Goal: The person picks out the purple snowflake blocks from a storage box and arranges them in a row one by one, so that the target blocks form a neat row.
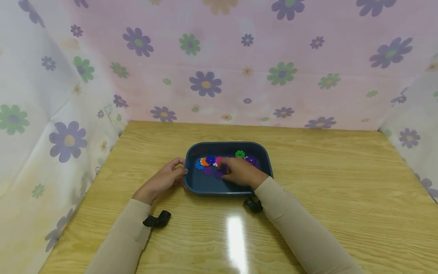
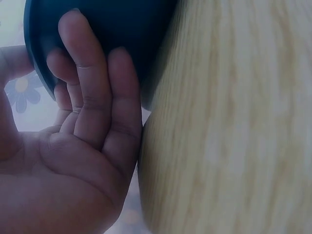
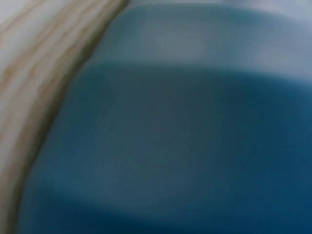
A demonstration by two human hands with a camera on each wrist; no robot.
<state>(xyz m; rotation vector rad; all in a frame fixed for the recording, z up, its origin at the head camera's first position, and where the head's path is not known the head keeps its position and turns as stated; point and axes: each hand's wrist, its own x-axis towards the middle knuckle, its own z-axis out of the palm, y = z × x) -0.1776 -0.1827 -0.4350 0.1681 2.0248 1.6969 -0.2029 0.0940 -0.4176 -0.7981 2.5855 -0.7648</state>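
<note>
A dark blue plastic tub (image 1: 219,188) stands on the table with toothed snowflake discs inside. Its left end is held by my left hand (image 1: 164,179); the left wrist view shows the fingers (image 2: 90,73) against the outer wall and the thumb at the rim. My right hand (image 1: 241,172) reaches over the front right side into the tub, bent fingers down among the discs, a gap between thumb and index finger. Near them lie a pink disc (image 1: 219,160), a dark blue disc (image 1: 210,160) and a purple disc (image 1: 208,171). The right wrist view shows only blurred tub wall (image 3: 161,136).
An orange disc (image 1: 205,162), a light blue disc (image 1: 199,165) and a green disc (image 1: 240,153) also lie in the tub. The wooden table (image 1: 342,182) extends around it. A flowered cloth (image 1: 232,106) hangs behind. Black wrist mounts (image 1: 158,219) sit on both sleeves.
</note>
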